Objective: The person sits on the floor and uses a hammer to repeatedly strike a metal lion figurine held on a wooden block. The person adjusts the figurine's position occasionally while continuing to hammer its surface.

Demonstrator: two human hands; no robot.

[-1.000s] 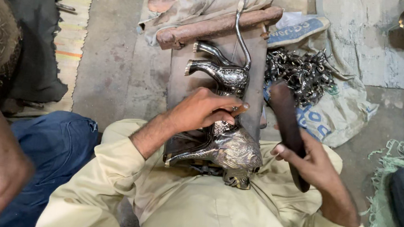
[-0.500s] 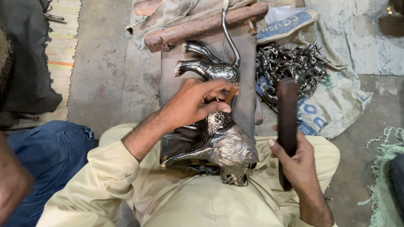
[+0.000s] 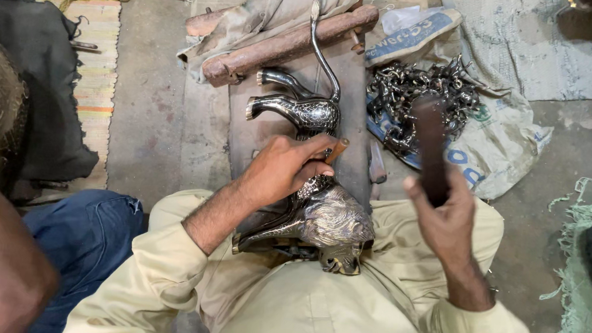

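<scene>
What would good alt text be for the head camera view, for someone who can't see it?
Seen from above, a seated person's left hand holds a small chisel against an engraved metal figure in the lap, while the right hand raises a dark mallet. A metal bird figure and a heap of small metal parts lie ahead.

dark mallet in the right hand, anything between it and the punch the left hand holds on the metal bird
Nothing visible. The mallet is raised in the right hand, with open space across to the punch in the left hand on the metal bird.

Engraved metal bird figure [image 3: 310, 211] lying across the lap, perhaps brass.
</scene>
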